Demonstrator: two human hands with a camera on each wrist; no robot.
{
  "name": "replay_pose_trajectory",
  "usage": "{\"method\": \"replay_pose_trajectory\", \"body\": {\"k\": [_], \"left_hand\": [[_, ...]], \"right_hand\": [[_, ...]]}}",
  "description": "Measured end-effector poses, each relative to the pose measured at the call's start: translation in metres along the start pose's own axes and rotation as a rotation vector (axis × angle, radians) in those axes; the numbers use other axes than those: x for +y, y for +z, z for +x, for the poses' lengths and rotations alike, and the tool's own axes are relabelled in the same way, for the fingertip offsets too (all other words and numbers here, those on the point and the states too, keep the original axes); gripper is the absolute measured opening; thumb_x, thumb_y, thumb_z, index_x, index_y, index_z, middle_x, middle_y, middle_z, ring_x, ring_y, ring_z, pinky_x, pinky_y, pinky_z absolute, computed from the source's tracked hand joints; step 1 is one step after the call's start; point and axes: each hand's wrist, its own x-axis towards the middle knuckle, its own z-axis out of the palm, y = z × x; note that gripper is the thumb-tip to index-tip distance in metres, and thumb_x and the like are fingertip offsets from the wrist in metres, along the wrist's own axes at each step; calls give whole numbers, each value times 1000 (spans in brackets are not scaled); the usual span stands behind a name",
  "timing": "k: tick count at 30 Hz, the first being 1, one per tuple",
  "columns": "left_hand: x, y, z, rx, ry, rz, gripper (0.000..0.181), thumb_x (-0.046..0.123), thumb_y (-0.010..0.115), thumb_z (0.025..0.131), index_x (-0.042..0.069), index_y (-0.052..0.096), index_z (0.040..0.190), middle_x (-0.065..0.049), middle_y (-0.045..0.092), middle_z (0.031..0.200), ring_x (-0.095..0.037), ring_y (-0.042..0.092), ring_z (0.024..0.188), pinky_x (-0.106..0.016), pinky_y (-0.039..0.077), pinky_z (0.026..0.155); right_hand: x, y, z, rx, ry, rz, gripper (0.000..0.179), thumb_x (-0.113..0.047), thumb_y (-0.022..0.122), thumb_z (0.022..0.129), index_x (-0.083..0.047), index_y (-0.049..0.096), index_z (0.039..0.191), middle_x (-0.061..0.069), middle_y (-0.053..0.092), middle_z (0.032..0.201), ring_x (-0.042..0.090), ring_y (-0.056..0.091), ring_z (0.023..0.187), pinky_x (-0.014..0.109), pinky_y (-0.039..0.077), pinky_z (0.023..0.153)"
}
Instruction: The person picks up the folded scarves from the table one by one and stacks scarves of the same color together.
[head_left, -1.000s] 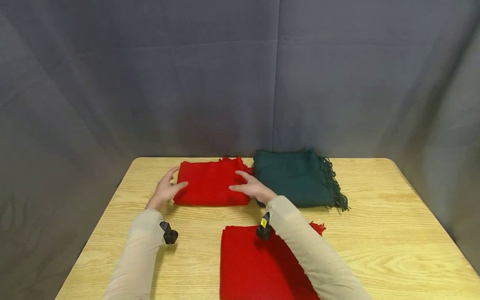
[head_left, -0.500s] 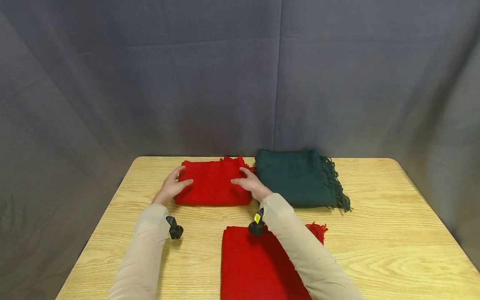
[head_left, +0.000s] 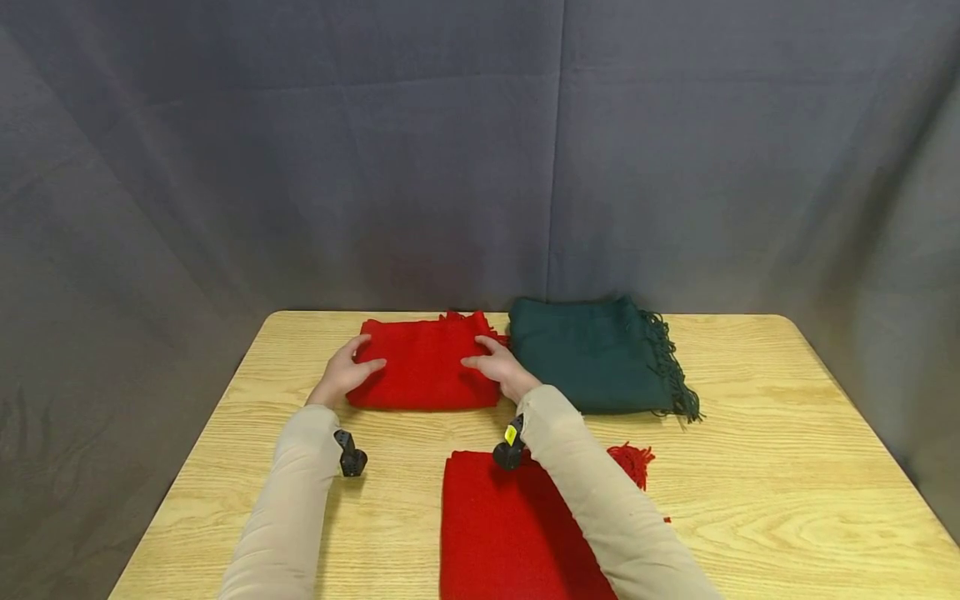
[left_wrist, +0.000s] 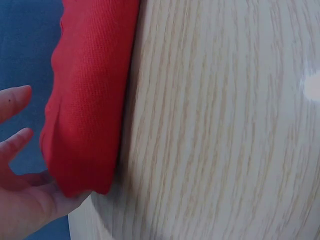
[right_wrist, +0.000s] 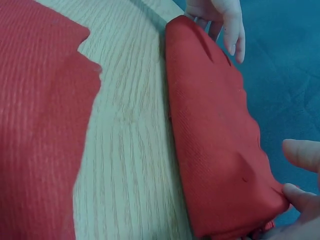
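A folded red scarf [head_left: 423, 367] lies at the back of the table, fringe at its right end. At its left end is my left hand [head_left: 345, 371], thumb and fingers spread around the corner. In the left wrist view that hand's lower finger reaches against the end of the red fold [left_wrist: 90, 110]. My right hand [head_left: 504, 368] is at the opposite end, its fingers extended. The right wrist view shows a fingertip [right_wrist: 295, 192] touching the scarf's edge, where the cloth puckers. Part of the right hand is cut off there.
Right of the red scarf lies a folded dark green scarf [head_left: 585, 358] with fringe. A second folded red scarf [head_left: 495, 525] is nearer on the wooden table [head_left: 765, 467], partly under my right sleeve. A grey curtain [head_left: 450, 167] hangs behind the table.
Over the first half second both hands moved inward to the ends of the far red scarf, the left one to the right. Since then they have stayed almost still.
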Motion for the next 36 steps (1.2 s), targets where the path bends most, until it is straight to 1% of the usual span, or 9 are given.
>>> {"method": "replay_pose_trajectory", "body": {"k": [4,6,7,10,15,19,26,30,36], "left_hand": [[-2,1,0,14,-16,6,63,17,56,87,6,27,141,-22,27,141,-38,29,124,-50,29,101],[-4,2,1,16,-20,10,61,18,57,87,7,28,140,-22,28,141,-37,30,123,-50,29,101],[-4,2,1,14,-21,10,61,18,56,87,7,29,140,-22,28,141,-37,30,123,-50,29,101],[-6,2,1,11,-32,4,60,19,56,87,8,29,139,-21,29,140,-37,30,123,-49,28,101],[-6,1,1,-1,-47,-14,61,19,56,88,9,27,141,-21,27,141,-37,30,122,-50,28,100],[-6,2,0,-17,-42,-22,62,19,55,89,9,25,142,-22,26,141,-38,30,121,-50,28,100],[-7,4,-2,-36,-38,-50,61,19,55,89,10,25,141,-21,26,141,-37,31,120,-49,28,100],[-8,6,-1,-44,-37,-81,62,17,55,89,11,25,142,-20,26,141,-36,30,121,-49,28,100],[-9,7,-1,-20,-29,-120,61,8,54,87,11,26,142,-21,27,140,-37,31,120,-50,32,96]], "right_hand": [[3,1,3,18,-9,-10,60,-13,61,85,-15,36,140,13,28,143,31,27,126,47,24,104],[5,2,7,36,-9,-29,60,-14,61,85,-16,37,139,13,28,143,31,29,125,47,26,103],[8,2,11,41,-17,-44,61,-16,64,84,-17,38,138,13,30,141,31,31,122,46,29,101],[10,5,16,53,1,-59,62,-17,64,83,-18,37,139,14,30,141,32,32,121,47,31,99],[4,6,7,25,59,-5,69,-13,62,85,-22,27,144,13,23,145,32,28,126,51,30,99],[2,5,1,2,87,4,73,-12,61,85,-24,21,146,14,19,147,33,27,127,55,30,98],[4,8,0,12,16,-74,73,-11,63,83,-17,24,145,16,23,146,32,25,128,46,26,104],[6,9,1,31,25,-59,72,-12,64,83,-17,27,144,15,24,145,32,26,128,46,26,103],[6,8,2,34,27,-28,70,-9,65,81,-17,32,142,14,27,144,32,28,126,46,28,102]]}}
